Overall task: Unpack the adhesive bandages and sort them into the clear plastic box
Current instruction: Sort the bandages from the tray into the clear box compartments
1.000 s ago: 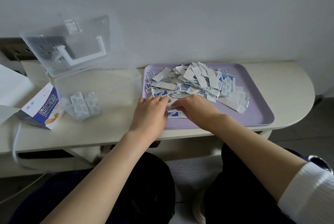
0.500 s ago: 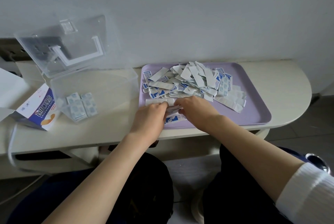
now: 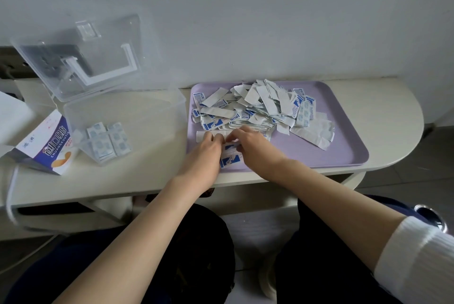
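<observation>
A heap of white-and-blue bandage wrappers lies on a lilac tray. At the tray's near left corner my left hand and my right hand meet, fingers curled, both pinching a small stack of wrapped bandages between them. The clear plastic box stands to the left with its lid tipped up against the wall. A few wrapped bandages lie in the box's near left corner.
A purple-and-white bandage carton lies left of the box. White paper sits at the far left. The table's rounded right end lies beyond the tray. A wall socket shows behind the lid.
Both hands have shifted slightly along the tray's near left edge while keeping the small stack pinched between them. The view has drifted a little to the right.
</observation>
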`<action>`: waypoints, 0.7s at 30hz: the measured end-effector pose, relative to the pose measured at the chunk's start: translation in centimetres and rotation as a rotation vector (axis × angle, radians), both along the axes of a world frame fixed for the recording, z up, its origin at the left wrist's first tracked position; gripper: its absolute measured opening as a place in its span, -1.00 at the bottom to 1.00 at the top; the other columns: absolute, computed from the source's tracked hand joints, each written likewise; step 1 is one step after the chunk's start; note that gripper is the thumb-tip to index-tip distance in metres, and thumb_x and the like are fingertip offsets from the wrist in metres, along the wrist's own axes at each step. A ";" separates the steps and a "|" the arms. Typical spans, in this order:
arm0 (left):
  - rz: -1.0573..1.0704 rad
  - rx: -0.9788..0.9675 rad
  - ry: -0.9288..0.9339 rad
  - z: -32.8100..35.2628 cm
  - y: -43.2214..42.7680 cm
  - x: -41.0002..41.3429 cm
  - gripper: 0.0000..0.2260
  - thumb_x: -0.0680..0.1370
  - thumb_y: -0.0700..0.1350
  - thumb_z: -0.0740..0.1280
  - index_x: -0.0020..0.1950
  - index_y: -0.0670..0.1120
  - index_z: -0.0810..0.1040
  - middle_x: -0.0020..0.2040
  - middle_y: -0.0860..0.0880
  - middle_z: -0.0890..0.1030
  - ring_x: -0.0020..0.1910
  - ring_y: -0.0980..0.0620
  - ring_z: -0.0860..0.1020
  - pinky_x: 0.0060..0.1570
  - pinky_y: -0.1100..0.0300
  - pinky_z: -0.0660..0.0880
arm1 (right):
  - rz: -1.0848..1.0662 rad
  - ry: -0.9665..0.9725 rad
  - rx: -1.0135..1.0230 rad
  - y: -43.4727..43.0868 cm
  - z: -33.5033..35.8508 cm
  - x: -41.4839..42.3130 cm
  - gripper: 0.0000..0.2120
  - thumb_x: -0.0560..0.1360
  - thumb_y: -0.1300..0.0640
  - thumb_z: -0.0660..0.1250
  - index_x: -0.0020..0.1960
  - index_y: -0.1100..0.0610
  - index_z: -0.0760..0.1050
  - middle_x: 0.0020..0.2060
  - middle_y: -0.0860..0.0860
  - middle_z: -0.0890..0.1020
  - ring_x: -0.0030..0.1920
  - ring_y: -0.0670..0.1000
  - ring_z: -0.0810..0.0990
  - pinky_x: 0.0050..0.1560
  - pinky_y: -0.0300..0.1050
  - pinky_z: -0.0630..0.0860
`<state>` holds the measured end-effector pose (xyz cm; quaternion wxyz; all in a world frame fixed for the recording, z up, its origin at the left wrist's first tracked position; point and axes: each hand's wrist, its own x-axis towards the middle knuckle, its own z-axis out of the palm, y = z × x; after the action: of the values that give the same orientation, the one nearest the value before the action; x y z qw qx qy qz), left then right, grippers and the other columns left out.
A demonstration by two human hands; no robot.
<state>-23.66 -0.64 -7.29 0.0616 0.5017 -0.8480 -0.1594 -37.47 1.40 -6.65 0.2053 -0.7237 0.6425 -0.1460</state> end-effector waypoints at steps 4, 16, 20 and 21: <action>0.020 -0.175 -0.115 0.1 0.0 0.2 -0.76 0.57 -0.28 0.13 0.22 -0.15 0.33 0.18 -0.11 0.42 0.14 -0.13 0.43 -0.07 0.11 0.32 | -0.022 0.108 -0.123 -0.4 -0.2 -0.8 -0.70 0.52 0.36 0.19 0.12 0.11 0.56 -0.03 0.06 0.56 -0.03 0.13 0.55 -0.07 0.05 0.52; -0.054 -0.169 -0.220 -1.2 -0.2 0.1 -0.79 0.58 -0.20 0.11 0.20 -0.19 0.32 0.17 -0.17 0.41 0.15 -0.15 0.41 0.07 0.10 0.32 | -0.009 0.026 -0.076 -0.6 -1.3 -1.1 -0.66 0.47 0.47 0.15 0.15 0.21 0.50 0.06 0.12 0.54 0.04 0.15 0.55 0.05 0.03 0.48; -0.006 -0.132 0.010 -0.1 -0.1 0.2 -0.82 0.57 -0.28 0.12 0.16 -0.19 0.35 0.11 -0.17 0.49 0.05 -0.16 0.47 -0.09 0.10 0.32 | -0.028 -0.058 -0.149 -0.7 -0.3 -0.7 -0.81 0.57 0.32 0.16 0.08 0.24 0.54 0.01 0.13 0.58 -0.02 0.14 0.56 0.01 -0.04 0.46; 0.021 -0.091 0.100 0.4 0.0 0.3 -0.84 0.57 -0.30 0.12 0.13 -0.18 0.34 0.05 -0.18 0.51 -0.04 -0.16 0.48 -0.16 0.08 0.32 | -0.036 -0.079 -0.168 -0.7 0.1 -0.5 -0.82 0.57 0.31 0.16 0.06 0.25 0.53 -0.01 0.14 0.59 -0.07 0.12 0.56 -0.04 -0.13 0.47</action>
<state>-23.35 -0.65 -6.92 0.1281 0.4986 -0.8450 -0.1448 -37.97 0.66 -6.52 0.1666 -0.7203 0.6323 -0.2316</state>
